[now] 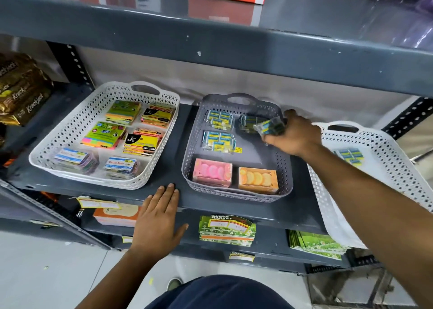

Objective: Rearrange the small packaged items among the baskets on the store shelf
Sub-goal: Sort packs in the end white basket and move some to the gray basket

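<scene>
A grey basket (188, 158) stands mid-shelf holding blue eraser packs (219, 119), another pack (218, 141), a pink box (212, 171) and an orange box (257, 179). My right hand (293, 135) hovers over the basket's far right corner, shut on a clear pack of blue erasers (269, 127). A white basket (384, 144) at the right holds one blue pack (350, 156). My left hand (159, 219) lies flat and open on the shelf's front edge. The white basket (70, 133) at the left holds sticky notes and clip packs.
The grey upper shelf (210, 44) overhangs close above the baskets. Biscuit packets (21, 90) are stacked at the far left. Green price-tag packs (226, 230) and an orange box (114, 215) lie on the lower shelf. A perforated upright (75, 62) stands behind the left basket.
</scene>
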